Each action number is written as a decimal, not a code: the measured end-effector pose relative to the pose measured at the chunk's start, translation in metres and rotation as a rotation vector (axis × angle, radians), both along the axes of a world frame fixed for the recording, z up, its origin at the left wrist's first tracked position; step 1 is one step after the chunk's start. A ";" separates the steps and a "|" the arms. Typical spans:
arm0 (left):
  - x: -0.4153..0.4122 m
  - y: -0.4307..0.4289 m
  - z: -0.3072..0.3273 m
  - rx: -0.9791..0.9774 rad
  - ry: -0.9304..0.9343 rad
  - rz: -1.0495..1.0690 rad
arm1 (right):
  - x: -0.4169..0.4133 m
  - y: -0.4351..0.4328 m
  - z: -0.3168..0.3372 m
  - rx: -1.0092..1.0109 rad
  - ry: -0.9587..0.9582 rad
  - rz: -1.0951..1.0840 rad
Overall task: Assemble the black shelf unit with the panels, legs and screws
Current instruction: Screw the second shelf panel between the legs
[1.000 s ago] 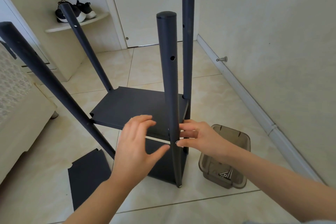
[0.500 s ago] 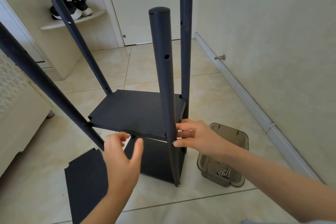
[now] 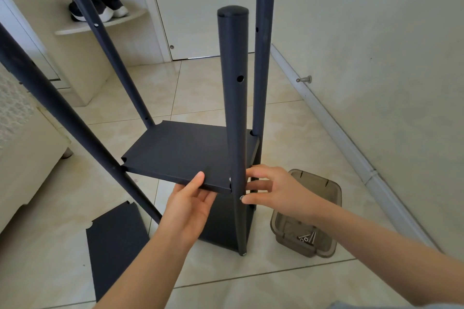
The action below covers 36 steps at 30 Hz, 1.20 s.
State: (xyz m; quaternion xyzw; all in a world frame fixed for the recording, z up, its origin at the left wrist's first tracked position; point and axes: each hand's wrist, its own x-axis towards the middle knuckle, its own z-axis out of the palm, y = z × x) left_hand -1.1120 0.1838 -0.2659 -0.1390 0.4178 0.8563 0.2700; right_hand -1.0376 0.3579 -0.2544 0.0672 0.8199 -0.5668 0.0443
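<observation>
The black shelf unit stands on the tiled floor with its legs pointing up. Its middle panel sits between them, above a lower panel. My left hand grips the middle panel's front edge, thumb on top and fingers underneath. My right hand is at the near leg, fingertips pressing a silver screw against the leg at panel height. How deep the screw sits is hidden.
A loose black panel lies on the floor at the left. A brown see-through box holding spare screws stands at the right, near the wall. A pale upholstered piece is on the left, and a door stop sticks out of the wall.
My left hand left the near leg, dropped back, then came up and took the middle panel's front edge. My right hand stayed at the leg with the screw.
</observation>
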 end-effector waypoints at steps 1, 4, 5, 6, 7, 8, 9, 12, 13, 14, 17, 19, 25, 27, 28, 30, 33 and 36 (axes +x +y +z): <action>0.001 -0.001 0.000 0.008 0.003 -0.005 | 0.001 0.000 0.001 -0.012 0.006 -0.001; 0.002 -0.003 -0.001 0.033 0.023 -0.003 | 0.006 -0.004 0.002 -0.039 0.039 -0.005; 0.002 -0.003 -0.001 0.036 0.033 -0.003 | 0.007 -0.005 0.002 -0.027 0.042 -0.013; 0.003 -0.004 -0.001 0.038 0.045 -0.003 | 0.008 -0.007 0.001 -0.010 0.041 -0.020; 0.003 -0.004 0.000 0.039 0.055 -0.004 | 0.010 -0.009 0.000 0.005 0.038 -0.025; 0.003 -0.004 0.000 0.040 0.066 -0.005 | 0.011 -0.011 -0.001 0.013 0.036 -0.029; 0.003 -0.004 0.000 0.041 0.074 -0.007 | 0.013 -0.012 -0.002 0.013 0.037 -0.035; 0.005 -0.004 0.001 0.052 0.082 -0.009 | 0.015 -0.013 -0.003 0.012 0.043 -0.046; 0.006 -0.004 0.001 0.056 0.083 -0.010 | 0.016 -0.014 -0.003 0.024 0.043 -0.047; 0.006 -0.004 0.001 0.059 0.084 -0.011 | 0.017 -0.014 -0.003 0.039 0.042 -0.049; 0.006 -0.004 0.000 0.068 0.093 -0.018 | 0.018 -0.014 -0.005 0.101 0.055 -0.057; 0.006 -0.003 0.001 0.070 0.104 -0.024 | 0.020 -0.011 -0.007 0.134 0.082 -0.057; 0.007 -0.003 0.001 0.063 0.104 -0.022 | 0.022 -0.005 -0.008 0.154 0.141 -0.070; 0.007 -0.003 0.002 0.060 0.098 -0.023 | 0.024 -0.003 -0.009 0.153 0.156 -0.079; 0.007 -0.003 0.002 0.059 0.096 -0.023 | 0.026 -0.001 -0.009 0.155 0.165 -0.086; 0.007 -0.004 0.002 0.056 0.089 -0.021 | 0.031 0.005 -0.010 0.167 0.191 -0.107; 0.008 -0.005 0.003 0.054 0.096 -0.022 | 0.041 0.026 -0.022 0.224 0.183 -0.177; 0.009 -0.005 0.003 0.057 0.109 -0.028 | 0.047 0.060 -0.050 0.319 0.055 -0.241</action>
